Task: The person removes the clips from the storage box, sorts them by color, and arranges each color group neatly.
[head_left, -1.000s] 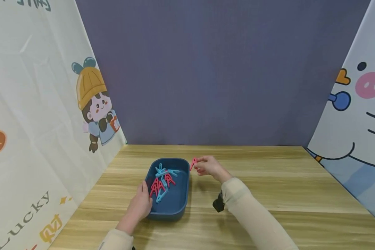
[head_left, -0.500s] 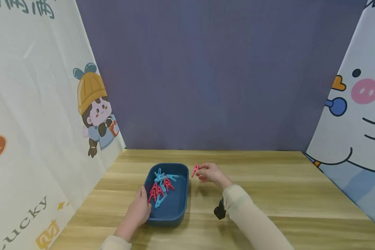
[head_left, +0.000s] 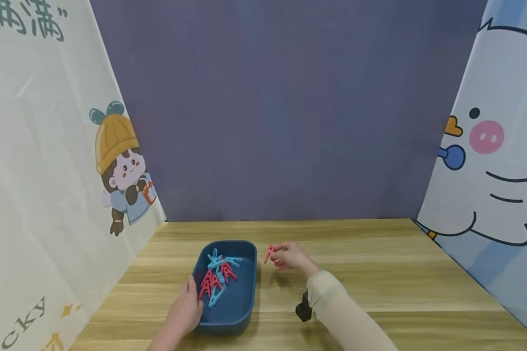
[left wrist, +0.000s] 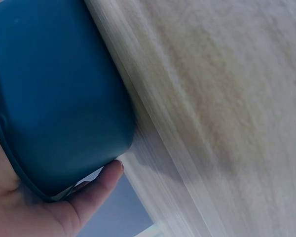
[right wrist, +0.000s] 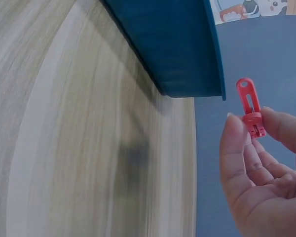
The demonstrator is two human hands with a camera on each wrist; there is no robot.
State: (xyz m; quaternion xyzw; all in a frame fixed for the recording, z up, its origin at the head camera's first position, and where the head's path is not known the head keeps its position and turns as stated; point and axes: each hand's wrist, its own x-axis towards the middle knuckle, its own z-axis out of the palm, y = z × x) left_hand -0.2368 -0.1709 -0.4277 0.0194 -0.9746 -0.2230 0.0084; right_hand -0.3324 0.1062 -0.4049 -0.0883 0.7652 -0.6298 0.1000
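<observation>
My right hand point(head_left: 291, 256) pinches a pinkish-red clothespin point(head_left: 269, 253) between thumb and fingertips, just off the right side of a dark blue bin point(head_left: 239, 303). In the right wrist view the clothespin point(right wrist: 252, 111) stands nearly upright, one end pointing up past the fingertips. At the bin's left side my left hand point(head_left: 185, 306) grips the wall near the front, and in the left wrist view a fingertip point(left wrist: 111, 173) reaches along the outside. Inside the bin lie several light blue clothespins point(head_left: 217, 296) and red clothespins point(head_left: 215, 282), jumbled toward the left.
The bin rests on a wood-grain table point(head_left: 355, 253). A dark grey-blue backdrop point(head_left: 268, 112) rises behind it, with printed cartoon sheets point(head_left: 48, 170) at both sides. A small black device point(head_left: 304, 308) is under my right wrist.
The head view has tilted up and shifted right, so everything appears lower and further left. Both hands keep their holds, the right one still beside the bin with the red clothespin.
</observation>
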